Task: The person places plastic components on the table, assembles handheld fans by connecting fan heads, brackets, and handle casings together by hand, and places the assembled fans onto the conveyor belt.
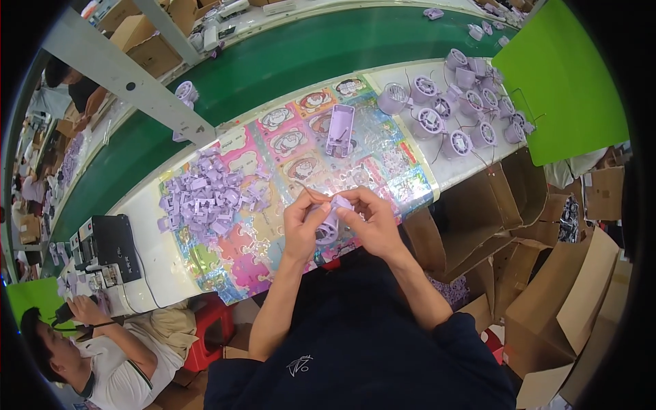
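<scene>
At the near edge of the table, my left hand (pixel 305 222) and my right hand (pixel 372 219) are closed around a lilac plastic fan housing (pixel 327 231) with a round, slotted end. Thin reddish wires (pixel 309 189) stick out above my left fingers. My right thumb presses on the upper part of the housing; my fingers hide much of it. Beyond my hands lies an open lilac plastic shell (pixel 340 131) with a dark piece inside. To the left of my left hand is a heap of small lilac plastic parts (pixel 208 195).
Lilac fan units (pixel 471 102) with wires crowd the right end of the table. A green conveyor belt (pixel 273 76) runs behind it. Cardboard boxes (pixel 471 225) stand at the right. A co-worker (pixel 113 359) sits at the left holding a black tool (pixel 65 313), near a black box (pixel 116 247).
</scene>
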`<state>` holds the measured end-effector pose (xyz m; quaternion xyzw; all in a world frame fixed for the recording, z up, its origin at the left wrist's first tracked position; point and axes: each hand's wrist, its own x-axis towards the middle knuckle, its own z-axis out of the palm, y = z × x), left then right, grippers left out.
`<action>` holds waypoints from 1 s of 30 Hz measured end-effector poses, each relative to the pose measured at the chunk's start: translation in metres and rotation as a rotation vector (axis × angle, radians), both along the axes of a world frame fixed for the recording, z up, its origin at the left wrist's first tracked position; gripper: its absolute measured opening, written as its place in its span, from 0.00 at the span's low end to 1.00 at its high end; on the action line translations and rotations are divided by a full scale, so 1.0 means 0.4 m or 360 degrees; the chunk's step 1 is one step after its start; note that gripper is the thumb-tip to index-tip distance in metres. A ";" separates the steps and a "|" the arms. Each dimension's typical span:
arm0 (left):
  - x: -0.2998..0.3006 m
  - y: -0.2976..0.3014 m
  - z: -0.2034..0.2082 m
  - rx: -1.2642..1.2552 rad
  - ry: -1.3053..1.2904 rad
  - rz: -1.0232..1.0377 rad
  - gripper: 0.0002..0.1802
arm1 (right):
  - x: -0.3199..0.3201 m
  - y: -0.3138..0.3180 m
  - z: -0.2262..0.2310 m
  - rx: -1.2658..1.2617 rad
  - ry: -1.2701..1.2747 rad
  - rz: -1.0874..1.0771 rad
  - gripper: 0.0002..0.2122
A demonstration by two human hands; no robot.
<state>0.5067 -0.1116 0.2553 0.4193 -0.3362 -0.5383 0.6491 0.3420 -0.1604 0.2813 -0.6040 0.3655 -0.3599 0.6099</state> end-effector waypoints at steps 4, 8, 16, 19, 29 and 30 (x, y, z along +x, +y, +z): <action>0.020 -0.094 0.032 -0.0094 -0.0365 -0.0252 0.11 | -0.048 -0.090 0.046 0.0224 -0.0130 -0.0043 0.12; 0.094 -0.262 0.041 -0.0219 -0.0946 0.0096 0.18 | -0.125 -0.230 0.051 0.0238 0.0330 -0.0197 0.13; 0.120 -0.418 0.074 -0.0855 -0.2878 -0.0332 0.37 | -0.097 -0.236 0.003 -0.1260 0.1301 -0.0543 0.19; 0.127 -0.403 0.134 -0.0759 -0.2956 -0.0441 0.32 | -0.099 -0.146 0.031 -0.1342 0.1544 -0.0544 0.23; 0.188 -0.247 0.198 -0.0086 -0.2267 -0.0813 0.38 | -0.136 -0.101 0.058 -0.1127 0.0917 -0.0200 0.33; 0.192 -0.230 0.193 -0.0199 -0.2150 -0.0814 0.39 | -0.126 -0.094 0.071 -0.1219 0.0814 -0.0191 0.34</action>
